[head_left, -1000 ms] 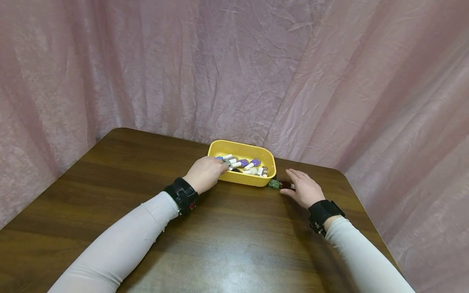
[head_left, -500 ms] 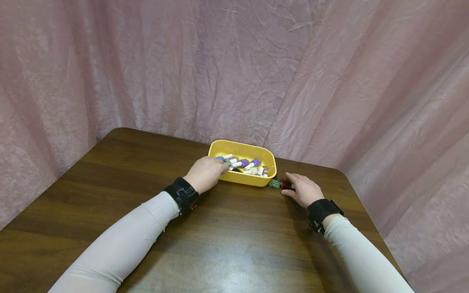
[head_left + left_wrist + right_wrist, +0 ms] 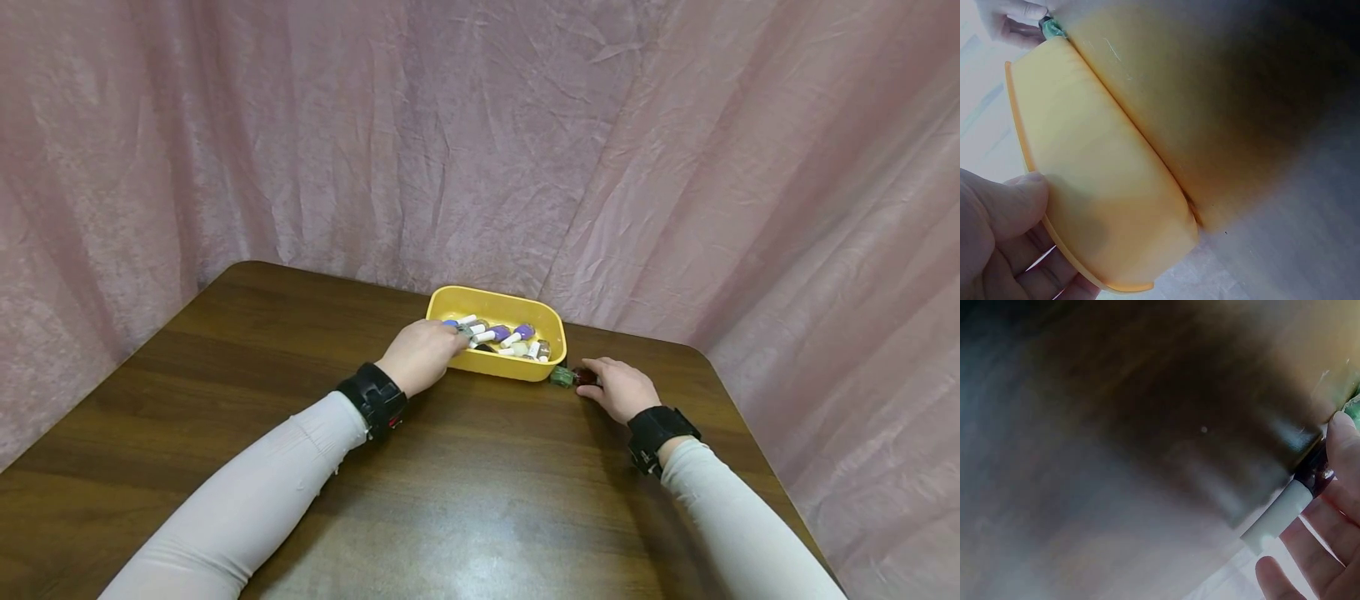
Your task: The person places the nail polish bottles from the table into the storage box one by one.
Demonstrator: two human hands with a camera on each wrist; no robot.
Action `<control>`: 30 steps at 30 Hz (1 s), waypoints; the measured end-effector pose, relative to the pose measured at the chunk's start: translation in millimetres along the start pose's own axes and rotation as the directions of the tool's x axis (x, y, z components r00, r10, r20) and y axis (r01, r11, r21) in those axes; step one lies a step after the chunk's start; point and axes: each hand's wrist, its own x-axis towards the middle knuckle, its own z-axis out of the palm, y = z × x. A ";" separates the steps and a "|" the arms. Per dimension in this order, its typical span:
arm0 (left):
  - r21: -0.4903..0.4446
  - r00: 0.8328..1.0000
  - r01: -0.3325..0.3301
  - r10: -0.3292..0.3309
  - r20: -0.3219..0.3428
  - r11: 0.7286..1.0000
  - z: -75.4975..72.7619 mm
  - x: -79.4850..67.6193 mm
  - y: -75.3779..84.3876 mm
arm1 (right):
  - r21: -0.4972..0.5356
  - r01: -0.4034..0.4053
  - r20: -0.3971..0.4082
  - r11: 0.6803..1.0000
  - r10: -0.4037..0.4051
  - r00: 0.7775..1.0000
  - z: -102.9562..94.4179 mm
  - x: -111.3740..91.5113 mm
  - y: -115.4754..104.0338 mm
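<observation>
A yellow plastic tub [image 3: 498, 367] stands near the table's far edge, with several small white-capped nail polish bottles lying in it. My left hand [image 3: 422, 354] grips its near left rim; in the left wrist view the thumb [image 3: 1025, 194] lies on the outer wall and the other fingers go inside. To the right of the tub, a dark red nail polish bottle [image 3: 1315, 472] with a white cap [image 3: 1279, 515] lies between the thumb and fingers of my right hand [image 3: 624, 390], which pinches it. A green bottle [image 3: 561, 377] lies between the tub and the red one.
The brown wooden table [image 3: 420, 483] stretches toward me and to both sides. A pink curtain [image 3: 480, 150] hangs just behind its far edge. Purple bottles [image 3: 522, 332] lie among those in the tub.
My right hand has lowered slightly, and its fingers have closed round the dark red bottle. The left hand and the tub have hardly moved.
</observation>
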 end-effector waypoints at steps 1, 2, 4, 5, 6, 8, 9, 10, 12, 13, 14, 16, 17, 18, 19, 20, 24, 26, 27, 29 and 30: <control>-0.001 1.000 -0.001 0.001 -0.002 1.000 0.0 0.2 0.0 | 0.000 -0.001 -0.004 1.000 0.001 1.000 -0.3 0.2 -0.6; -0.002 1.000 -0.001 0.001 -0.004 1.000 -0.1 0.4 0.0 | 0.001 0.000 -0.009 1.000 0.000 1.000 -0.8 0.2 -1.2; -0.006 1.000 -0.001 0.001 -0.006 1.000 -0.4 0.6 0.1 | 0.001 0.003 -0.017 1.000 -0.003 1.000 -1.5 0.2 -2.2; -0.008 1.000 -0.001 0.001 -0.008 1.000 -0.5 0.6 0.1 | 0.002 0.003 -0.021 1.000 -0.003 1.000 -1.8 0.2 -2.4; -0.009 1.000 -0.002 0.001 -0.010 1.000 -0.6 0.6 0.1 | 0.003 0.005 -0.023 1.000 -0.005 1.000 -2.0 0.3 -2.8; -0.010 1.000 -0.003 0.002 -0.013 1.000 -0.9 0.6 0.1 | 0.002 0.007 -0.026 1.000 -0.007 1.000 -2.3 0.3 -3.4; -0.009 1.000 -0.003 0.003 -0.014 1.000 -1.2 0.5 0.2 | 0.002 0.007 -0.027 1.000 -0.007 1.000 -2.3 0.3 -3.5; -0.008 1.000 -0.003 0.003 -0.014 1.000 -1.5 0.3 0.2 | 0.001 0.007 -0.027 1.000 -0.007 1.000 -2.2 0.4 -3.6; -0.006 1.000 -0.003 0.003 -0.014 1.000 -2.0 0.1 0.5 | 0.000 0.007 -0.027 1.000 -0.007 1.000 -1.5 0.6 -3.4; -0.005 1.000 -0.002 0.002 -0.013 1.000 -2.0 0.1 0.4 | 0.000 0.009 -0.029 1.000 -0.009 1.000 -0.9 0.8 -3.1; -0.005 1.000 -0.002 0.002 -0.011 1.000 -2.1 -0.1 0.6 | -0.001 0.010 -0.030 1.000 -0.010 1.000 -0.4 1.0 -2.8; -0.006 1.000 0.001 -0.001 -0.007 1.000 -2.0 -0.3 0.7 | -0.004 0.012 -0.034 1.000 -0.012 0.999 0.4 1.1 -2.6; -0.007 1.000 0.001 -0.001 -0.003 1.000 -2.0 -0.4 0.8 | -0.007 0.012 -0.036 1.000 -0.012 0.999 0.6 1.2 -2.6; -0.008 1.000 0.002 -0.002 0.001 1.000 -2.0 -0.4 0.8 | -0.012 0.014 -0.037 1.000 -0.014 0.999 0.8 1.3 -2.8; -0.009 1.000 0.004 -0.004 0.005 1.000 -2.2 -0.4 0.9 | -0.016 0.013 -0.037 1.000 -0.014 0.999 0.8 1.3 -3.1; -0.010 1.000 0.004 -0.004 0.008 1.000 -2.4 -0.4 1.1 | -0.021 0.012 -0.037 1.000 -0.012 0.999 0.8 1.2 -3.5; -0.005 1.000 0.004 -0.004 0.013 1.000 -3.1 -0.3 1.4 | -0.035 0.006 -0.035 0.999 -0.008 0.999 0.9 1.5 -4.7; -0.004 1.000 0.002 -0.002 0.014 1.000 -3.0 -0.3 1.4 | -0.039 0.005 -0.034 0.999 -0.006 0.999 1.0 1.4 -5.4; -0.004 1.000 0.002 -0.002 0.015 1.000 -3.1 -0.3 1.4 | -0.043 0.006 -0.035 0.999 -0.008 0.999 1.1 1.4 -5.8; -0.004 1.000 0.003 -0.003 0.018 1.000 -2.9 -0.2 1.4 | -0.046 0.007 -0.037 0.999 -0.009 0.999 1.2 1.3 -6.7; -0.005 1.000 0.003 -0.003 0.019 1.000 -2.9 -0.3 1.5 | -0.046 0.007 -0.039 0.999 -0.009 0.999 1.4 1.3 -7.0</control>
